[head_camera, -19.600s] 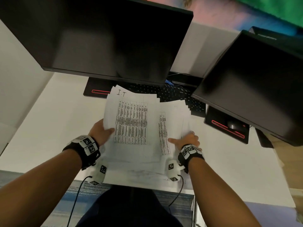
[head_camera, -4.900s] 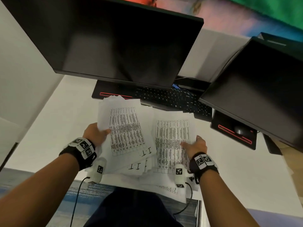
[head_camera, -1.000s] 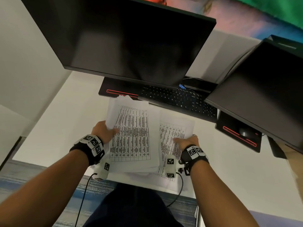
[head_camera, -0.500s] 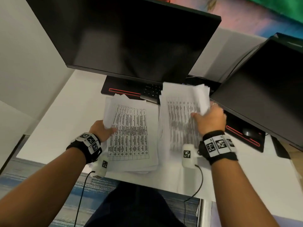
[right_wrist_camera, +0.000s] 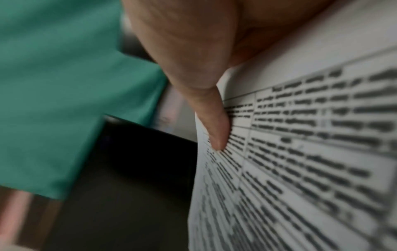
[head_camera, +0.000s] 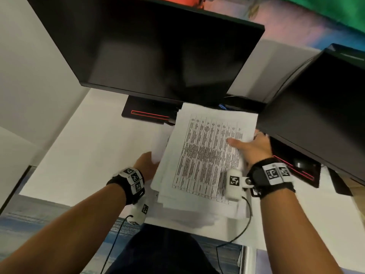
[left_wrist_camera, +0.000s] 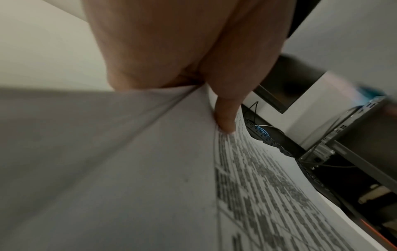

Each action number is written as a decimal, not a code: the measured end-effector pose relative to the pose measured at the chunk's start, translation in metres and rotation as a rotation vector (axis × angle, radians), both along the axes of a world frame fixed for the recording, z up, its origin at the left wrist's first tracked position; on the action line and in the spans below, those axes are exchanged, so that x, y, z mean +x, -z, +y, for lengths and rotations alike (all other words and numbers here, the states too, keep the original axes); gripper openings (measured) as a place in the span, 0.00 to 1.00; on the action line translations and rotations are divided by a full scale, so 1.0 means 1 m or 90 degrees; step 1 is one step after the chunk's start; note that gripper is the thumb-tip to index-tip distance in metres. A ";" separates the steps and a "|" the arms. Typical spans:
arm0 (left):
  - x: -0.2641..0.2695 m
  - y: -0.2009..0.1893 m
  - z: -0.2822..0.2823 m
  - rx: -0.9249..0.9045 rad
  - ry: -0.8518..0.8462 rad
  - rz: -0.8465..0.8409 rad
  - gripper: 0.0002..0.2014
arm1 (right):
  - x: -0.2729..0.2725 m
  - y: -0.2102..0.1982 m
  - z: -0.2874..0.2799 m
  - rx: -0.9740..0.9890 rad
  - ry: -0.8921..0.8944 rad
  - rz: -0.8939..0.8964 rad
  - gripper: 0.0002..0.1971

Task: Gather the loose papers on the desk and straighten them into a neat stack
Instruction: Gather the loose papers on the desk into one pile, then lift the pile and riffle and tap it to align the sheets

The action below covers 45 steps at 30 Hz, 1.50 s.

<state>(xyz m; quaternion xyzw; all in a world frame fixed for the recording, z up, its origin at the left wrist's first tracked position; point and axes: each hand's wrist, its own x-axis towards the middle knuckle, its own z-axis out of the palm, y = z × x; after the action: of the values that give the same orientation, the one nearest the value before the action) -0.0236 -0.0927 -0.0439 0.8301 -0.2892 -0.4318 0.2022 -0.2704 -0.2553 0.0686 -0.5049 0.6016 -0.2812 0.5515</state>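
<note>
At the near edge of the white desk (head_camera: 88, 145), holds the papers (head_camera: 205, 155) from both sides, the lower sheets lying on the desktop and overhanging its front lip. Shows printed tables on the top sheet and offset, fanned edges below, not yet square.

On the left, pinches the sheaf's side with the left hand (head_camera: 147, 165): thumb (left_wrist_camera: 225, 118) pressed on the printed face in the left wrist view, the other fingers hidden beneath, one blank sheet buckled upward against the palm. On the right, clamps the opposite edge with the right hand (head_camera: 254, 147): thumb (right_wrist_camera: 214, 127) flat on the print, fingers out of sight under the sheets.

Looks light, thin and floppy, judging by that buckle; likely to slide sheet over sheet and to crease at the corners if squeezed hard. Best taken at the middle of the two long sides, loosely enough to let the sheets settle when tapped on edge against the desk.

Farther back, hides most of what lies under the sheaf's far end, just in front of a black stand with a red stripe (head_camera: 148, 113). Beyond, fills the frame with a dark monitor (head_camera: 158, 52) and, to the right, a second dark monitor (head_camera: 320, 107).
</note>
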 end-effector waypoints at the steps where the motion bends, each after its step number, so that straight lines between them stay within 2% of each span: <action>1: 0.000 0.001 -0.001 -0.001 -0.020 0.011 0.20 | 0.002 0.022 -0.003 0.017 -0.001 0.022 0.24; 3: 0.000 -0.003 -0.005 0.005 -0.062 0.046 0.20 | 0.011 0.060 -0.005 0.052 0.001 0.063 0.29; 5: -0.001 -0.007 -0.010 -0.007 -0.084 0.060 0.23 | 0.019 0.089 -0.002 0.067 -0.020 0.172 0.38; 7: -0.007 -0.006 -0.014 -0.016 -0.097 0.065 0.26 | 0.022 0.107 0.011 0.069 -0.049 0.266 0.41; 10: -0.017 -0.006 -0.016 0.004 -0.063 0.071 0.31 | 0.023 0.129 0.030 0.054 -0.112 0.246 0.43; 13: -0.011 -0.009 -0.030 -0.004 -0.085 0.101 0.33 | 0.023 0.140 0.022 0.047 -0.022 0.222 0.41; 16: -0.008 -0.017 -0.051 -0.044 -0.094 0.096 0.33 | 0.031 0.136 0.015 0.022 -0.078 0.182 0.38; 18: -0.009 -0.021 -0.062 -0.067 -0.084 0.107 0.33 | 0.034 0.136 0.009 0.012 -0.052 0.148 0.37; 20: -0.006 -0.018 -0.069 -0.081 -0.127 0.114 0.33 | 0.032 0.141 0.008 0.023 0.002 0.138 0.41; 23: -0.009 -0.010 -0.064 -0.040 -0.166 0.124 0.32 | 0.024 0.157 0.024 0.043 -0.049 0.119 0.42; 25: -0.013 -0.005 -0.054 -0.020 -0.148 0.084 0.30 | 0.020 0.162 0.035 0.035 -0.017 0.128 0.42; 27: -0.013 0.000 -0.043 -0.003 -0.119 0.025 0.30 | 0.014 0.168 0.044 0.004 0.007 0.213 0.42; 29: -0.016 0.003 -0.037 0.000 -0.090 -0.006 0.25 | 0.011 0.171 0.051 -0.035 -0.047 0.303 0.41; 30: -0.018 0.002 -0.037 -0.011 -0.084 -0.003 0.21 | 0.011 0.166 0.053 -0.037 -0.067 0.328 0.42; 32: -0.022 -0.005 -0.035 -0.077 -0.085 0.017 0.14 | 0.009 0.154 0.049 -0.036 -0.054 0.301 0.46; 34: -0.021 -0.019 -0.029 -0.173 -0.083 0.056 0.15 | 0.004 0.129 0.041 0.006 0.010 0.208 0.55; 35: -0.018 -0.027 -0.026 -0.216 -0.083 0.071 0.16 | -0.001 0.115 0.036 0.025 0.034 0.141 0.54; 38: -0.015 -0.063 -0.025 -0.356 -0.115 0.128 0.17 | -0.009 0.067 0.025 0.020 0.010 -0.003 0.32; 41: -0.019 -0.104 -0.031 -0.473 -0.115 0.127 0.19 | -0.008 0.025 0.026 -0.093 0.056 -0.103 0.26; 43: -0.023 -0.118 -0.033 -0.535 -0.105 0.088 0.18 | -0.008 0.005 0.034 -0.155 0.069 -0.161 0.12; 45: -0.025 -0.121 -0.028 -0.580 -0.106 0.079 0.21 | -0.006 -0.006 0.045 -0.188 0.051 -0.199 0.12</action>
<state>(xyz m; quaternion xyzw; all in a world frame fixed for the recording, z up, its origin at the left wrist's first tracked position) -0.0485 -0.1211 0.0774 0.6495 -0.3689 -0.2919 0.5974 -0.2763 -0.2104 0.0747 -0.5063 0.4808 -0.4630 0.5460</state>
